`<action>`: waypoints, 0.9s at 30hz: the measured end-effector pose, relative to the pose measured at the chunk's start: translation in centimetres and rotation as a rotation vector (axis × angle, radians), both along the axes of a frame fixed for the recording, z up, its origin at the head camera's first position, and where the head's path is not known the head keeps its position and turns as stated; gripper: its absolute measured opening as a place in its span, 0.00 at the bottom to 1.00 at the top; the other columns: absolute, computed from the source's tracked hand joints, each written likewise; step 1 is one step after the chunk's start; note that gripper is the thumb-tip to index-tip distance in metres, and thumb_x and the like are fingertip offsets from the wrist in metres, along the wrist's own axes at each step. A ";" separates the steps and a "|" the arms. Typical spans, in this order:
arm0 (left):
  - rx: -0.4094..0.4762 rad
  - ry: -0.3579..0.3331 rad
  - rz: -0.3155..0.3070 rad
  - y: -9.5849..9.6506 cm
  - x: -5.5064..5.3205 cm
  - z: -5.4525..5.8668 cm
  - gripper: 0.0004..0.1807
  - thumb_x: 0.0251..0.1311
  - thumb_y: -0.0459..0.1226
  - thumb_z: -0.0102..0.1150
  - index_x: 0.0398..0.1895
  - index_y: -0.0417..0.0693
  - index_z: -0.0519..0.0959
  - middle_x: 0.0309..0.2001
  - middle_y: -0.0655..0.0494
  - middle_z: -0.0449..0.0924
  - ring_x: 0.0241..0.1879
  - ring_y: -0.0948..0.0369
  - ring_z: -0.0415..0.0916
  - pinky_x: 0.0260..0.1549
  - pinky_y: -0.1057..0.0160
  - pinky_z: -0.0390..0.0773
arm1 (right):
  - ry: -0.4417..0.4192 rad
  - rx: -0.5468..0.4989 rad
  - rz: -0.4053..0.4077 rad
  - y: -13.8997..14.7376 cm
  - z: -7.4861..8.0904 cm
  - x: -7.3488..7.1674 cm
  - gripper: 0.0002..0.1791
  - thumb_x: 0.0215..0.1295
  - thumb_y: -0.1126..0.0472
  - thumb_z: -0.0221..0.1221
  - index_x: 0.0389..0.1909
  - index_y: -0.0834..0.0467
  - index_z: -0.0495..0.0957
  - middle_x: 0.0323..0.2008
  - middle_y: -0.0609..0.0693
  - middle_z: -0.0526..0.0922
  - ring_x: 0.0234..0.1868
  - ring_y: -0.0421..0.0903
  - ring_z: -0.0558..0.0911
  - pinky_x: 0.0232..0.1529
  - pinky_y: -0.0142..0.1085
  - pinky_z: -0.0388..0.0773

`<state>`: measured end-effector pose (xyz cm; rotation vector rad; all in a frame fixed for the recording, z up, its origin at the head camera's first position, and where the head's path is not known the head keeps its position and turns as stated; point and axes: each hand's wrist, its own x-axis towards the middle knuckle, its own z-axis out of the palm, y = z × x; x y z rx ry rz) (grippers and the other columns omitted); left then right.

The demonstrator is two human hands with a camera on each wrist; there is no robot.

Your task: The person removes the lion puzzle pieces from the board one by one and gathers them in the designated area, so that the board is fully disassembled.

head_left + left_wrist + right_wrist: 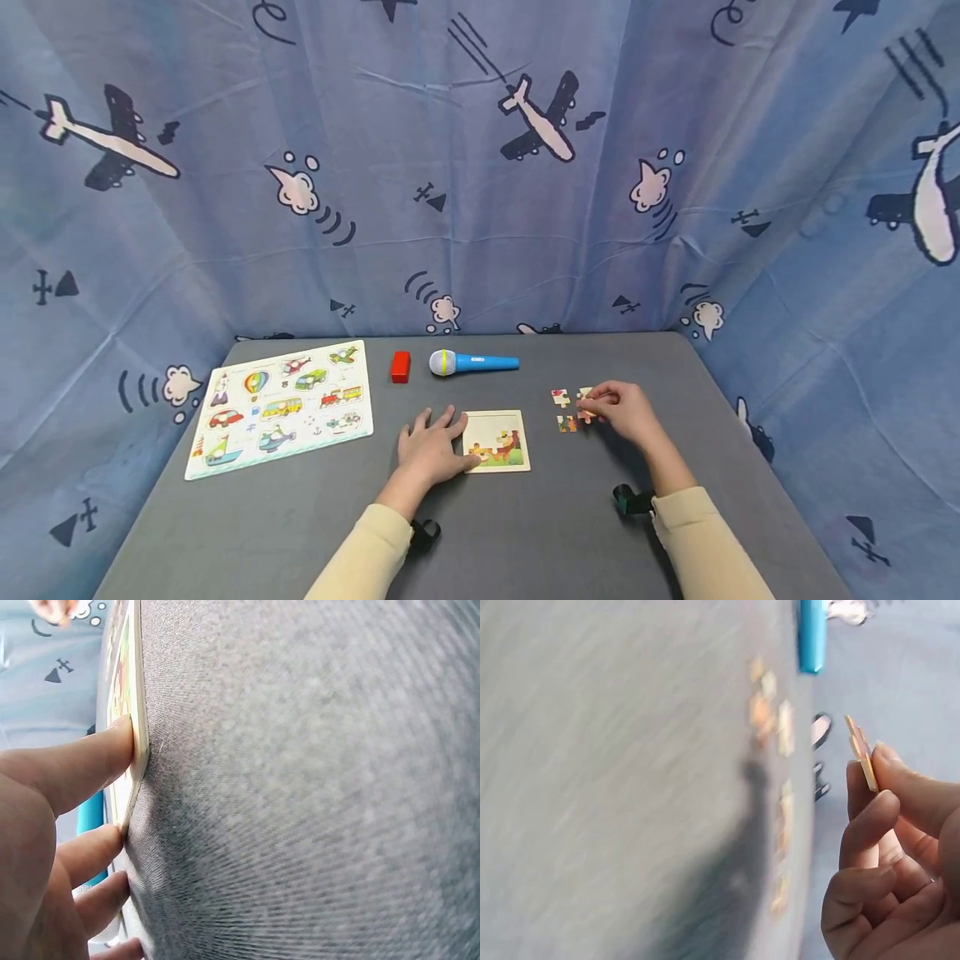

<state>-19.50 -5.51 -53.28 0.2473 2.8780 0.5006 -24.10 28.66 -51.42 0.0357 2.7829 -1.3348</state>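
Observation:
A square wooden jigsaw tray (pixel 527 442) lies on the table, its lower part filled with a picture of animals on grass and its upper part bare. My left hand (pixel 430 450) rests at the tray's left side with fingers spread; the thumb (pixel 90 757) presses on its near left corner and the index fingertip touches the edge. To the right, my right hand (pixel 628 410) pinches a jigsaw piece (pixel 862 754) between thumb and fingers, raised over the table. Several loose pieces lie beneath and beside it, among them a piece with red (pixel 560 398) and a green-and-orange one (pixel 567 423).
At the left lies a white vehicle puzzle board (pixel 281 408). Behind the tray are a red block (pixel 401 367) and a toy microphone (pixel 483 363) with a blue handle. A blue curtain (pixel 405 217) with aeroplanes hangs at the grey table's (pixel 540 533) far edge.

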 end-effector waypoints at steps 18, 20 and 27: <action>-0.018 -0.007 -0.002 0.4 -0.2 -0.4 0.44 0.54 0.65 0.66 0.75 0.66 0.67 0.78 0.57 0.59 0.78 0.43 0.48 0.69 0.31 0.53 | -0.075 0.226 -0.051 2.4 -2.3 -0.6 0.13 0.64 0.54 0.69 0.36 0.60 0.83 0.28 0.50 0.83 0.29 0.46 0.76 0.32 0.38 0.70; -0.016 -0.008 -0.002 0.4 -0.3 -0.4 0.44 0.54 0.64 0.66 0.75 0.66 0.67 0.78 0.57 0.59 0.78 0.43 0.48 0.69 0.31 0.53 | -0.066 0.249 -0.053 2.4 -2.3 -0.6 0.13 0.65 0.53 0.68 0.37 0.60 0.83 0.29 0.50 0.82 0.31 0.47 0.76 0.33 0.39 0.70; -0.023 0.006 -0.001 0.2 -0.1 -0.2 0.43 0.54 0.64 0.66 0.74 0.65 0.69 0.78 0.57 0.60 0.78 0.43 0.50 0.68 0.31 0.55 | 0.021 0.173 -0.033 0.0 -1.3 -0.4 0.12 0.67 0.56 0.66 0.42 0.61 0.83 0.31 0.52 0.84 0.28 0.44 0.79 0.29 0.37 0.74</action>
